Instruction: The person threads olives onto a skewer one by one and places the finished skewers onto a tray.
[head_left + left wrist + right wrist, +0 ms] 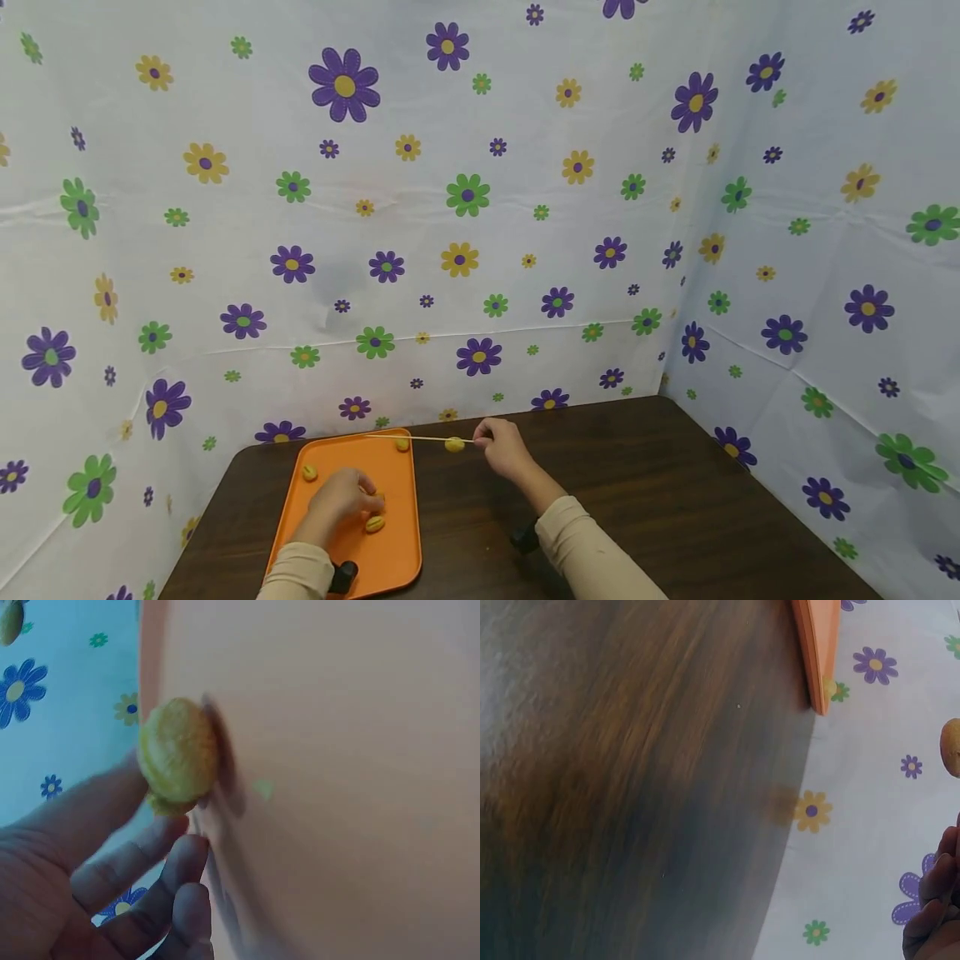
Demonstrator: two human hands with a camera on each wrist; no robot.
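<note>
My left hand [341, 502] is over the orange tray [397, 562], pinching a yellow macaron-like piece [180, 750] between thumb and forefinger; its other fingers curl loosely below. Another yellow piece [375, 523] lies on the tray just beside that hand. To the right, my right hand [506, 450] grips the end of a thin pale skewer [427, 438], held nearly level and pointing left over the tray's far corner. One yellow piece [454, 445] is threaded on it close to the fingers. At the right wrist view's edge, only part of this hand [934, 907] shows.
Two more yellow pieces lie on the tray, one piece [310, 473] at the left and another piece [402, 444] in the far right corner. A dark wooden table [600, 483] carries the tray. Flower-patterned sheets [525, 233] stand behind and to the right.
</note>
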